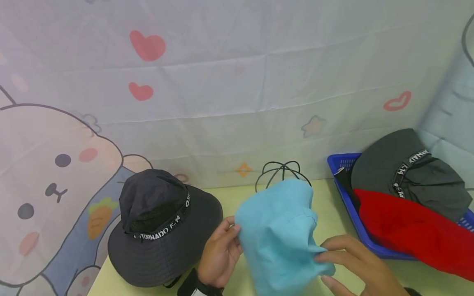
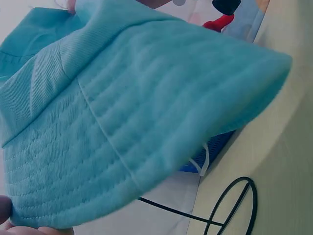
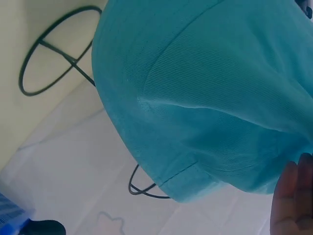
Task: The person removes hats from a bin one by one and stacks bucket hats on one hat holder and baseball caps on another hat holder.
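Note:
A light blue bucket hat (image 1: 277, 230) hangs between both hands, just in front of a black wire hat stand (image 1: 283, 170). My left hand (image 1: 234, 235) grips the hat's left edge, thumb and fingers curled on the fabric. At the lower right edge my right hand (image 1: 321, 255) pinches the brim. In the left wrist view the blue hat (image 2: 142, 117) fills the frame, with a fingertip (image 2: 6, 209) at the bottom left. The right wrist view shows the hat (image 3: 210, 93) above the stand's round base (image 3: 54, 51), and fingers (image 3: 293, 200) at the right edge.
A dark grey bucket hat (image 1: 163, 226) with a lettered band sits at the left. A blue basket (image 1: 349, 213) at the right holds a grey hat (image 1: 407, 172) and a red hat (image 1: 411, 230). A cartoon-print cloth (image 1: 222, 82) hangs behind the pale green table (image 1: 333, 209).

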`<state>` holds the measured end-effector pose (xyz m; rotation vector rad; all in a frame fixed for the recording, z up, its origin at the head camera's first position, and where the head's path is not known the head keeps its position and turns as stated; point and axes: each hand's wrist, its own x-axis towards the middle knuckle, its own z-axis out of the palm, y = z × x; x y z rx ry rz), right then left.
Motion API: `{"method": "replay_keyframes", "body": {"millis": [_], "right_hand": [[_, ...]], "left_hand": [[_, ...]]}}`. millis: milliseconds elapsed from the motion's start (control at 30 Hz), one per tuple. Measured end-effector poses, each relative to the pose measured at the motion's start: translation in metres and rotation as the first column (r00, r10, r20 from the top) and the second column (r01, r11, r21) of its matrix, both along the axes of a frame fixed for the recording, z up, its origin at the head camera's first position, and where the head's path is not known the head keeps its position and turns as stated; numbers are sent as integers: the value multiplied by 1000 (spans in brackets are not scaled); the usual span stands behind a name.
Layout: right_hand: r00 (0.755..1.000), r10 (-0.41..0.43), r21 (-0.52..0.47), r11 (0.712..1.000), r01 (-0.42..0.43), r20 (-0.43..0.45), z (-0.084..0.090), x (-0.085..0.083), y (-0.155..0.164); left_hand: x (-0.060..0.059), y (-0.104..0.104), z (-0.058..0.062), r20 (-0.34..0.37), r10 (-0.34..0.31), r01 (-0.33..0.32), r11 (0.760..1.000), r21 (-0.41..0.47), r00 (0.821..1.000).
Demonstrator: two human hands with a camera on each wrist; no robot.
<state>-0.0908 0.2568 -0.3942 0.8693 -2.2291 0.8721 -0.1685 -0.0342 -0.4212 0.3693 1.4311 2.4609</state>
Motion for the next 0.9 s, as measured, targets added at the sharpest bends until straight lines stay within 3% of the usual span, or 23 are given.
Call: {"method": "replay_keyframes", "body": {"millis": [267, 400, 633, 900], "right_hand": [[995, 95, -27, 995, -94, 32, -9, -5, 10], [994, 62, -58, 997, -57, 86, -4, -5, 15], [983, -86, -97, 990, 102, 160, 12, -6, 9], [987, -19, -151, 988, 43, 161, 23, -11, -7]], "left_hand": [[0, 0, 1, -58, 39, -43, 996, -79, 998], [-1, 1, -1, -79, 22, -29, 996, -89, 997], [2, 0, 1, -92, -18, 5, 990, -139, 996], [5, -1, 1, -88, -30, 13, 983, -184, 996]]}}
